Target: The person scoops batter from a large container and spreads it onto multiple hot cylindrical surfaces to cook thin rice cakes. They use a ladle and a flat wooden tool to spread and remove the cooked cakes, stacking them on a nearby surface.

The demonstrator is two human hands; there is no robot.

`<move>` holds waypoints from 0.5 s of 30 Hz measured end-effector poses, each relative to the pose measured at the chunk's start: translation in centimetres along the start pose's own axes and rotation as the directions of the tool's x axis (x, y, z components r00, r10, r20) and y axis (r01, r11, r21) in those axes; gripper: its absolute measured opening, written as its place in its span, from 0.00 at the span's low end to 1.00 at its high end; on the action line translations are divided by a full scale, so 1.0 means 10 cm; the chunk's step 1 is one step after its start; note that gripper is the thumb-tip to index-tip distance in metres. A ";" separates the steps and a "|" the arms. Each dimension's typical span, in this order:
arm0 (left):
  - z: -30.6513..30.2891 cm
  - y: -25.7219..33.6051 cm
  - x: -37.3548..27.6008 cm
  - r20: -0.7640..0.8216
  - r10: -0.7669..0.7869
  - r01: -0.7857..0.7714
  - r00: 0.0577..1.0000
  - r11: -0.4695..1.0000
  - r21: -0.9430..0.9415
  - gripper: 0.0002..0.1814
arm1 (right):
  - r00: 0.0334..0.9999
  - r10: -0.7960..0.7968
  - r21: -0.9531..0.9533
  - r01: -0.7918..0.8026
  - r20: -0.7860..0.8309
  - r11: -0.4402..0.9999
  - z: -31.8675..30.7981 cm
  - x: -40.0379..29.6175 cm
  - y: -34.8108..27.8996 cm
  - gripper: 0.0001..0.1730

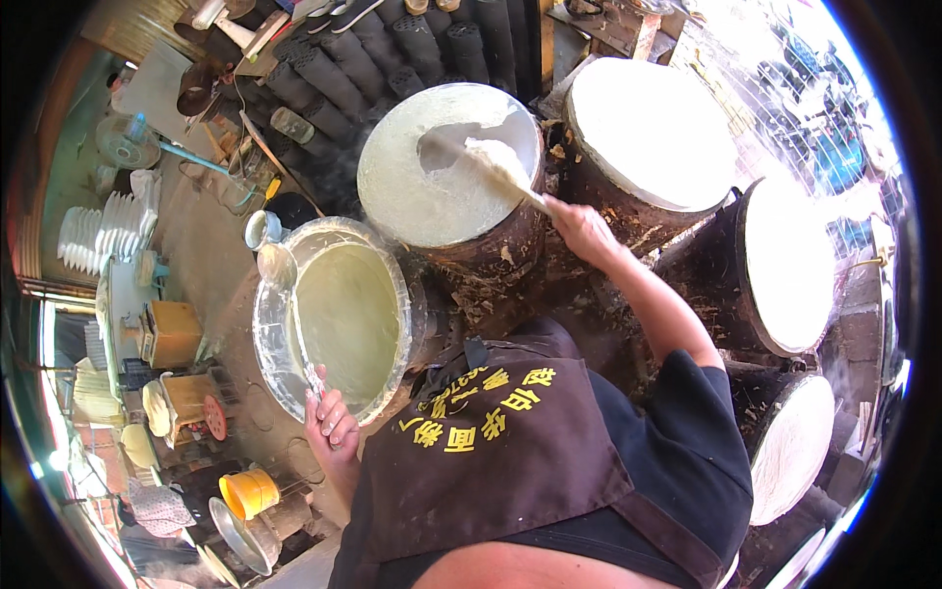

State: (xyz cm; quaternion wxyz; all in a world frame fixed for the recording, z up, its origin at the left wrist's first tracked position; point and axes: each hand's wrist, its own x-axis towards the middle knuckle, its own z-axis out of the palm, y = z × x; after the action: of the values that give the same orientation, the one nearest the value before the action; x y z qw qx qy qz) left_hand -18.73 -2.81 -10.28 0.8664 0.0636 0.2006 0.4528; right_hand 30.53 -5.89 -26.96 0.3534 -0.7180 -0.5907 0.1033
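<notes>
My right hand point(585, 230) grips the handle of a wooden scraper point(521, 190), blurred along its length. The scraper lies over a round griddle point(419, 199) coated with pale batter; a darker patch shows near its middle, and a white clump point(494, 158) sits by the tool. In my left hand point(333, 423) is the batter-smeared handle of a ladle point(277, 266), whose round bowl hangs over the far left rim of a large tub point(268, 353). Pale greenish-white batter point(346, 316) lies in this tub, left of the griddle.
More round griddles point(651, 136) on dark drum stoves curve around the right side. Black perforated coal briquettes point(467, 48) are stacked behind. A small blue-white container point(263, 230) is at the tub's rim. A fan point(129, 141) and an orange-yellow bucket point(249, 493) stand at left.
</notes>
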 end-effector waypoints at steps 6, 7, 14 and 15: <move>0.18 -0.17 0.05 -0.055 0.005 -0.008 0.998 0.999 -0.053 0.25 | 0.998 0.039 -0.089 -0.044 -0.053 0.995 0.07 0.60 0.28 0.20; 0.20 -0.19 0.05 -0.056 0.004 -0.006 0.998 0.999 -0.051 0.25 | 0.999 0.009 -0.055 -0.011 -0.031 0.998 0.07 0.54 0.23 0.20; 0.35 -0.26 0.09 -0.047 -0.021 0.020 0.999 0.999 -0.026 0.25 | 0.996 0.086 -0.210 -0.081 0.015 0.974 -0.11 1.08 0.35 0.22; 0.35 -0.27 0.11 -0.042 -0.026 0.025 0.999 0.999 -0.021 0.25 | 0.997 0.073 -0.247 -0.072 -0.002 0.966 -0.11 1.26 0.35 0.20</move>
State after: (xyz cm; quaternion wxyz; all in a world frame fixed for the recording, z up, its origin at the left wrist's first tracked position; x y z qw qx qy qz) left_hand -14.73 -3.24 -8.13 0.8683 0.0426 0.2149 0.4451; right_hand 37.43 5.14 -24.96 0.2551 -0.7771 -0.5736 0.0445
